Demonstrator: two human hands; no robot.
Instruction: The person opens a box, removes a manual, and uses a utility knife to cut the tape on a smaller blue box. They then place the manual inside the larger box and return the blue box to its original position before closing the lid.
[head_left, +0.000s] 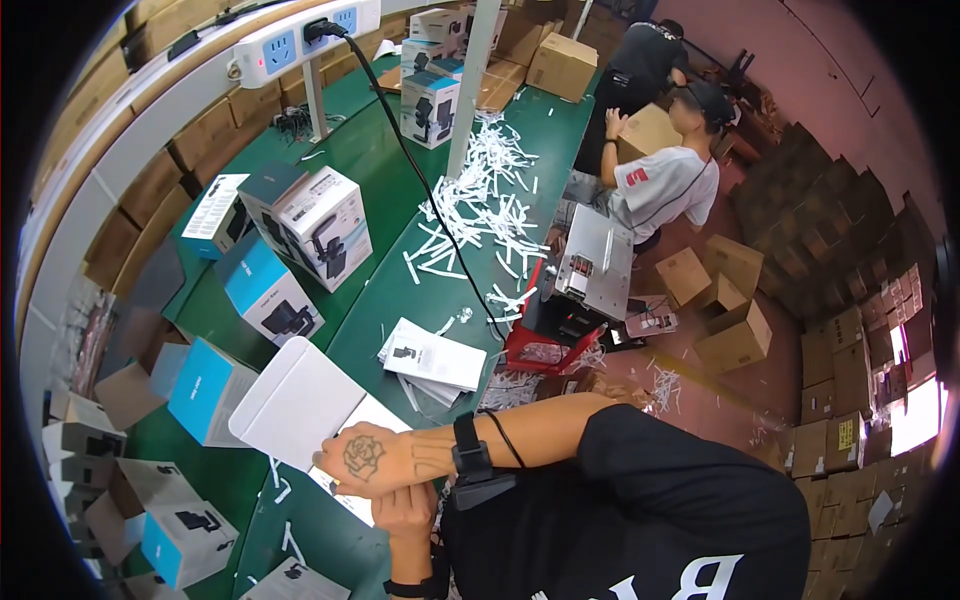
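Carton (298, 395) of plain white board sat open beneath the person's hands over the near part of the green surface (365, 335), its broad flap spread to the left; whether it rested there or was held slightly above could not be told. It looked light, smooth and fairly stiff, though the flap would probably bend at its fold and the corners might crush. The side walls seemed the sounder place to take hold, rather than the loose flap.

The right hand (362, 462) lay across the carton with its fingers curled over it. The left hand (405, 512) was tucked just under the right wrist, fingers bent. Neither grip showed clearly: contact was hidden, so one cannot tell whether either was clamped on the board.

Just beyond lay a pile of white leaflets (437, 357). To the left stood a blue-and-white product box (208, 395), with another printed box (320, 228) farther back. A black cable (440, 215) crossed above white paper shreds (492, 165). Past the surface, a metal-cased machine (597, 262) stood near a co-worker in a white shirt (668, 190).
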